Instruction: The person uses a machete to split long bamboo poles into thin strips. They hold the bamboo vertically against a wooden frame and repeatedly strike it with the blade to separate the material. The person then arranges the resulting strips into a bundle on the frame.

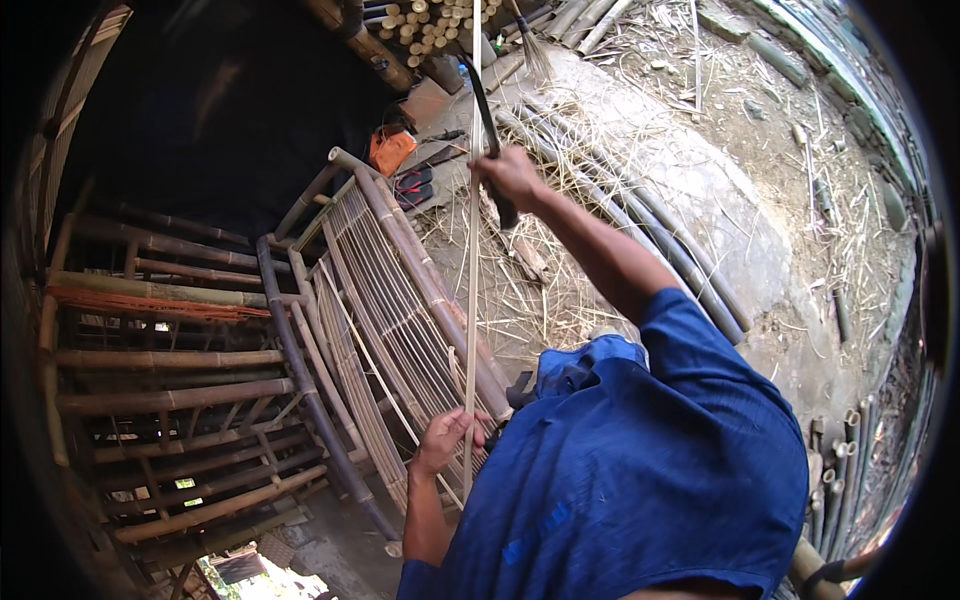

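A long, pale bamboo strip (473, 270) runs nearly straight up the middle of the view, past both my hands. Low in the view, my left hand (447, 440) is closed around the strip near its lower end, over a slatted bamboo bench (400, 280). Farther away, my right hand (512, 180) grips a long knife (483, 105) by its handle. The dark, slightly curved blade points away from me and lies close along the strip; whether its edge touches the strip I cannot tell. My right fingertips are close against the strip.
Bamboo rails of a large frame (175, 358) fill the left side. Dark bamboo poles (690, 260) lie on the ground to the right among scattered shavings (570, 150). Cut bamboo (430, 25) is stacked at the far end, near an orange object (391, 149) and a broom (533, 55).
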`<action>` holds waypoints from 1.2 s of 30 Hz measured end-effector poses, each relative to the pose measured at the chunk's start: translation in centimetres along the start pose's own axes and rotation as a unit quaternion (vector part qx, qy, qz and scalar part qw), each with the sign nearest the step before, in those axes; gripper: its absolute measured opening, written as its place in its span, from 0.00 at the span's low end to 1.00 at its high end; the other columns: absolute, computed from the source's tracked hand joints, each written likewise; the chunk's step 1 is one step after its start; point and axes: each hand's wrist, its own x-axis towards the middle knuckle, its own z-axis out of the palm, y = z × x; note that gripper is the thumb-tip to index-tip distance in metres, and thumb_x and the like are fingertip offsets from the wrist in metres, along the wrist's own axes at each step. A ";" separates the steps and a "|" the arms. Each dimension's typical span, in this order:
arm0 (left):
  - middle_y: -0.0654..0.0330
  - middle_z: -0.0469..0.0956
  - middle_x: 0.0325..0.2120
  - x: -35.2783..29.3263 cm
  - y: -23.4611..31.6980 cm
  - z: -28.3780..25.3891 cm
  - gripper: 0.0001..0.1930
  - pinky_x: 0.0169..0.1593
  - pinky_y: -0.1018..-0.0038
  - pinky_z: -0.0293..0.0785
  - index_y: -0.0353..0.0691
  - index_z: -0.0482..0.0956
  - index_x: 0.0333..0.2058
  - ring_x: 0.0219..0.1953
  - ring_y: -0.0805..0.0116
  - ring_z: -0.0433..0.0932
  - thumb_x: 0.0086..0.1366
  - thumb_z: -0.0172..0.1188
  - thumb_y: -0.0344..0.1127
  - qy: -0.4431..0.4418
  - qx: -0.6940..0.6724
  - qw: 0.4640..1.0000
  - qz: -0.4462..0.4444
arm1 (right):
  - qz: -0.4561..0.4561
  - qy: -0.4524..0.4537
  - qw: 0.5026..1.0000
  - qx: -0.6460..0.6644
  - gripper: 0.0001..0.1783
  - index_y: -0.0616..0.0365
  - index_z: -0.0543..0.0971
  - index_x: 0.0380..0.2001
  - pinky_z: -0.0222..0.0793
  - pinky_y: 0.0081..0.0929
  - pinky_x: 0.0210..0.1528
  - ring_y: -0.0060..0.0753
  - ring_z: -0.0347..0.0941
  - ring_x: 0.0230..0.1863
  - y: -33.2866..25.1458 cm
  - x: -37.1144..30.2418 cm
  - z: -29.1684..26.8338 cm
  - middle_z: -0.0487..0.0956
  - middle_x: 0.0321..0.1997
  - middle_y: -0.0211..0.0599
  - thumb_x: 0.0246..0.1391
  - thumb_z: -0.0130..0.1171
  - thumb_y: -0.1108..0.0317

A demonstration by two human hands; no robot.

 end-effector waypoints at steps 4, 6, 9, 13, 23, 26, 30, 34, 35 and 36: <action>0.69 0.68 0.17 2.2 0.8 1.4 0.24 0.23 0.83 0.70 0.29 0.72 0.52 0.15 0.82 0.66 0.74 0.51 0.49 0.139 -0.041 0.984 0.100 | -0.057 0.037 0.956 -0.286 0.37 0.61 0.82 0.22 0.68 0.35 0.21 0.28 0.71 0.18 -2.4 2.4 -1.3 0.74 0.16 0.38 0.60 0.53 0.33; 0.71 0.63 0.15 4.8 1.9 2.1 0.25 0.20 0.85 0.69 0.29 0.71 0.54 0.11 0.86 0.60 0.73 0.53 0.49 0.160 -0.037 0.980 0.110 | -0.023 0.018 0.941 -0.338 0.44 0.60 0.82 0.24 0.67 0.38 0.20 0.30 0.69 0.18 -2.4 -0.1 0.0 0.72 0.15 0.39 0.60 0.41 0.27; 0.71 0.66 0.16 7.8 5.3 2.9 0.32 0.18 0.86 0.67 0.28 0.65 0.61 0.11 0.88 0.60 0.70 0.58 0.49 0.165 -0.004 0.967 0.193 | -0.135 -0.009 0.861 -0.490 0.39 0.57 0.74 0.24 0.61 0.41 0.16 0.30 0.62 0.13 2.7 -5.1 0.5 0.69 0.14 0.37 0.66 0.33 0.31; 0.71 0.70 0.18 10.1 7.4 1.7 0.38 0.17 0.86 0.63 0.27 0.63 0.62 0.13 0.87 0.62 0.66 0.63 0.51 0.208 0.038 0.956 0.204 | -0.169 -0.100 0.838 -0.510 0.40 0.58 0.75 0.29 0.67 0.44 0.19 0.42 0.74 0.18 4.7 -13.9 3.4 0.77 0.21 0.46 0.62 0.37 0.28; 0.73 0.66 0.15 8.7 8.6 2.1 0.25 0.14 0.85 0.59 0.28 0.67 0.59 0.11 0.87 0.59 0.69 0.58 0.37 0.195 0.016 0.957 0.212 | -0.195 -0.089 0.833 -0.510 0.40 0.57 0.77 0.29 0.67 0.45 0.23 0.48 0.76 0.21 3.7 -12.7 3.7 0.78 0.21 0.46 0.60 0.39 0.27; 0.73 0.66 0.11 5.0 7.4 3.4 0.34 0.10 0.86 0.58 0.25 0.56 0.66 0.10 0.86 0.61 0.67 0.57 0.35 0.192 0.076 0.949 0.239 | -0.144 -0.024 0.848 -0.510 0.45 0.52 0.77 0.25 0.51 0.30 0.11 0.20 0.51 0.10 2.5 -6.4 1.4 0.64 0.11 0.25 0.59 0.27 0.22; 0.74 0.63 0.14 -1.6 4.6 5.8 0.30 0.20 0.84 0.55 0.27 0.59 0.66 0.15 0.85 0.62 0.66 0.53 0.28 0.193 0.083 0.959 0.189 | -0.150 0.057 0.830 -0.534 0.43 0.50 0.76 0.20 0.52 0.33 0.10 0.21 0.53 0.10 -2.6 0.4 -2.2 0.65 0.11 0.27 0.61 0.30 0.24; 0.60 0.78 0.27 -8.4 0.2 6.7 0.30 0.33 0.74 0.72 0.31 0.68 0.62 0.27 0.75 0.73 0.63 0.61 0.38 0.178 0.170 0.964 0.099 | -0.075 0.211 0.813 -0.538 0.43 0.49 0.76 0.20 0.55 0.34 0.12 0.22 0.55 0.12 -7.5 7.0 -10.8 0.67 0.15 0.28 0.62 0.28 0.25; 0.58 0.80 0.30 -8.9 0.0 6.9 0.30 0.34 0.76 0.72 0.31 0.68 0.62 0.30 0.76 0.74 0.64 0.62 0.39 0.183 0.168 0.964 0.097 | -0.124 0.191 0.815 -0.533 0.44 0.51 0.76 0.20 0.59 0.34 0.16 0.24 0.58 0.13 -8.0 7.4 -11.9 0.68 0.16 0.30 0.61 0.29 0.24; 0.56 0.82 0.33 -9.4 -0.1 7.2 0.31 0.36 0.77 0.73 0.31 0.68 0.62 0.32 0.77 0.75 0.65 0.62 0.40 0.191 0.164 0.963 0.092 | -0.171 0.164 0.815 -0.529 0.46 0.54 0.76 0.20 0.64 0.35 0.20 0.26 0.61 0.13 -8.5 7.6 -12.5 0.70 0.17 0.32 0.60 0.30 0.23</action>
